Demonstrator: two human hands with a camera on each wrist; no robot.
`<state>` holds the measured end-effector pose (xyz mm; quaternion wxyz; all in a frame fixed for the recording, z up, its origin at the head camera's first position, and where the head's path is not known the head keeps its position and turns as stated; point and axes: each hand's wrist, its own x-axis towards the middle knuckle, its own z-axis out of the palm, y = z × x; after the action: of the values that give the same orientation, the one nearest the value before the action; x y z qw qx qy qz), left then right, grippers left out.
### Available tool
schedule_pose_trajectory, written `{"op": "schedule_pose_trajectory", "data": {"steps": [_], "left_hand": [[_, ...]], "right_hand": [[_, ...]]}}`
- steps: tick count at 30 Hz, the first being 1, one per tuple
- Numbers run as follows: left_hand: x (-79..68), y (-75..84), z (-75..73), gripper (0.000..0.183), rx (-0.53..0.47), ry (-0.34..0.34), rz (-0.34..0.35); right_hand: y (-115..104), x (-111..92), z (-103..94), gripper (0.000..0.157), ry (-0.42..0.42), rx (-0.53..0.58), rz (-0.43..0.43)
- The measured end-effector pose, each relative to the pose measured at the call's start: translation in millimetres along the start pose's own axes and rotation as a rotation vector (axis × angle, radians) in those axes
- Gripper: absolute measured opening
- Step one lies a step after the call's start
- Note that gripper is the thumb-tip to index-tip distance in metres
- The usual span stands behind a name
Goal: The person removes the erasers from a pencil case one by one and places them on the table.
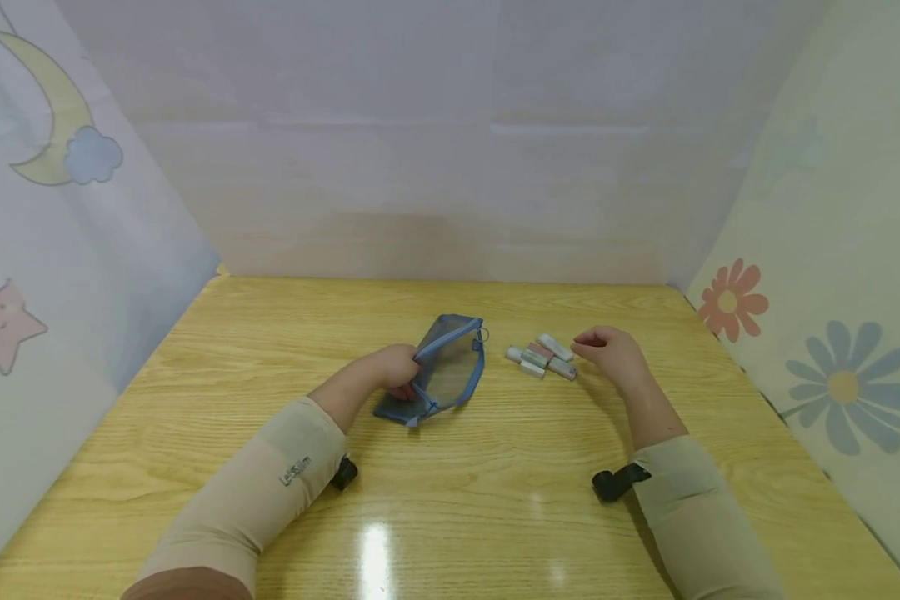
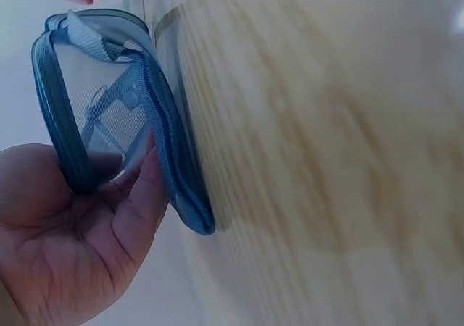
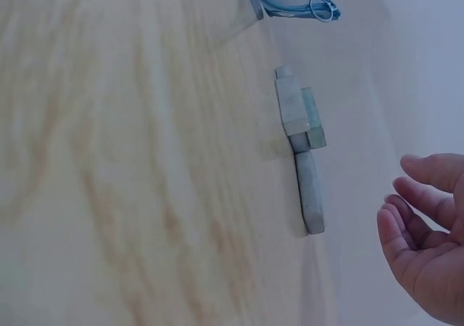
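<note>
A blue mesh zipper pouch (image 1: 450, 367) stands with its mouth unzipped and spread, facing right. My left hand (image 1: 397, 368) grips its left side; in the left wrist view the thumb lies over one zipper edge and the fingers (image 2: 138, 203) curl against the mesh. To the right of the pouch lies a small pile of little block-like pieces, among them a white one (image 1: 554, 347), a green one (image 1: 534, 358) and a grey one (image 1: 562, 368). Just right of the pile, my right hand (image 1: 611, 354) hovers with fingers loosely bent, holding nothing.
Everything rests on a wood-grain table (image 1: 465, 492), backed by a pale wall sheet (image 1: 420, 167). Printed side panels stand left and right, with a moon (image 1: 60, 100) and flowers (image 1: 843, 387). A black wrist camera (image 1: 618, 482) is strapped at the right forearm.
</note>
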<state>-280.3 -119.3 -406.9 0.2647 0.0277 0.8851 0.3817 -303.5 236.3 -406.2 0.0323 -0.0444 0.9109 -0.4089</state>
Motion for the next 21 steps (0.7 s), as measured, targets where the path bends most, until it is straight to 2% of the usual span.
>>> {"op": "schedule_pose_trajectory", "data": {"steps": [7,11,18,21], "left_hand": [[-4.5,-1.2,-4.7,0.026,-0.024,-0.048,0.036],[-6.3,-2.7,-5.8,0.034,-0.033,-0.078,0.052],[-8.1,-4.5,-6.6,0.055,-0.13,-0.109,0.064],[-8.4,-6.0,-7.9,0.055,-0.159,-0.115,0.075]], "right_hand": [[-8.4,1.8,-1.2,0.033,0.005,0.003,-0.007],[-11.2,2.8,-1.3,0.038,-0.005,0.013,-0.007],[-13.6,4.7,-2.2,0.038,-0.01,0.001,-0.014],[-16.1,4.8,-2.0,0.035,-0.012,-0.005,-0.015]]}}
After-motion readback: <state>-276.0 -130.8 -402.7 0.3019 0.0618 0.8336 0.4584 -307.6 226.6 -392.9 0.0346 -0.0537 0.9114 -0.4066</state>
